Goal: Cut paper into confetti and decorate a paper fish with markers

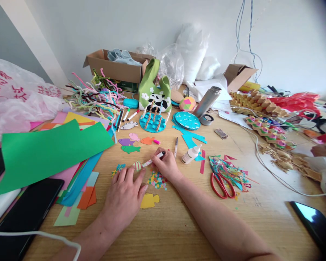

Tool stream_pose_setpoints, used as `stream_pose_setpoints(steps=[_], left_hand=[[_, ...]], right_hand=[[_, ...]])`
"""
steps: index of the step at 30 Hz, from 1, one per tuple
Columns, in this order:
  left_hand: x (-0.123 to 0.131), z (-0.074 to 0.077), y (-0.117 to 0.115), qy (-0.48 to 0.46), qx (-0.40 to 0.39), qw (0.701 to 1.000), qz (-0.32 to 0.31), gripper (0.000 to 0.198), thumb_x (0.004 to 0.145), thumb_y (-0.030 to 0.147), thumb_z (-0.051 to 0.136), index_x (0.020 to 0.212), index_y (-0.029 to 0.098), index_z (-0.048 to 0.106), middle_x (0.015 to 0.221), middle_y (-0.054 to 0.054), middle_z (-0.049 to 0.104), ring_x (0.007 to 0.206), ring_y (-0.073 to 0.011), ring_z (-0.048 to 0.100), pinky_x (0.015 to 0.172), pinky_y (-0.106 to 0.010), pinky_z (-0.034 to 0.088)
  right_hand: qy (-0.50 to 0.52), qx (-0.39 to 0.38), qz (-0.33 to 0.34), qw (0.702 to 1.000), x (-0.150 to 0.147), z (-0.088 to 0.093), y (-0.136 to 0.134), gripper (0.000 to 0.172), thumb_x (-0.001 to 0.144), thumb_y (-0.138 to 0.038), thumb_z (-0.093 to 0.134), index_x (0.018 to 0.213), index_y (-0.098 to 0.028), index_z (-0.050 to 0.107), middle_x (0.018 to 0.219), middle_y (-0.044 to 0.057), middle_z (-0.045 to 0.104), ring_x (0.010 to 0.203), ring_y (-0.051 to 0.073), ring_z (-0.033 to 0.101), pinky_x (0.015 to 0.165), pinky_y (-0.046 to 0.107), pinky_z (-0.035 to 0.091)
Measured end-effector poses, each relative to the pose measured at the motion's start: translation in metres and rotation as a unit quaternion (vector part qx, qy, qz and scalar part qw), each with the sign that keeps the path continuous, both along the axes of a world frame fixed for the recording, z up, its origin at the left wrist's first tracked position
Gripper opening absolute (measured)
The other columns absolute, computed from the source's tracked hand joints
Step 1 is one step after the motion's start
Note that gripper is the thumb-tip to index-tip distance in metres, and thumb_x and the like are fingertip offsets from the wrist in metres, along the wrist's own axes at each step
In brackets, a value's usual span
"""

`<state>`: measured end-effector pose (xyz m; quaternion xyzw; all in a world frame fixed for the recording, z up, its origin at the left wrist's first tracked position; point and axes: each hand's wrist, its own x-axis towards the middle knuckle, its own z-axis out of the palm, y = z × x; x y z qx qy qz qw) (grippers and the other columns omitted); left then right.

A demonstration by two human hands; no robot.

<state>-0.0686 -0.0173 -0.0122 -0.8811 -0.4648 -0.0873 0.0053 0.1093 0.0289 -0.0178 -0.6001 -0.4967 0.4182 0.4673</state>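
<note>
A white marker (153, 159) is held in my right hand (165, 165), its tip at a small striped paper fish (137, 166). My left hand (126, 192) lies spread on the table, fingertips at the fish's lower edge. Colored paper dots (157, 180) are scattered between my hands. A yellow paper fish (150, 201) lies just right of my left hand. Farther back are purple (125, 141), green (130, 149), pink (134, 137) and orange (147, 140) paper fish. A pink marker cap (157, 141) rests beside the orange one.
Red-handled scissors (222, 185) lie by paper scraps (230, 168), right of a glue bottle (191, 154). Colored paper sheets (54, 152) and a dark tablet (29, 217) are at left. A phone (312, 224) lies at right. Another person's hand (324, 150) shows at the right edge.
</note>
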Motion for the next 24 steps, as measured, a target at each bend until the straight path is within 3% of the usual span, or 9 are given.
stream_pose_setpoints(steps=[24], left_hand=[[0.0, 0.0003, 0.0002, 0.007, 0.005, 1.0, -0.001, 0.041, 0.095, 0.037, 0.043, 0.132, 0.025, 0.057, 0.115, -0.013, 0.06, 0.107, -0.0306, 0.051, 0.088, -0.048, 0.045]], right_hand=[[0.011, 0.001, 0.0, 1.0, 0.0013, -0.0025, -0.0002, 0.008, 0.068, -0.022, 0.053, 0.064, -0.022, 0.047, 0.044, -0.004, 0.059, 0.038, 0.012, 0.051, 0.041, 0.021, 0.038]])
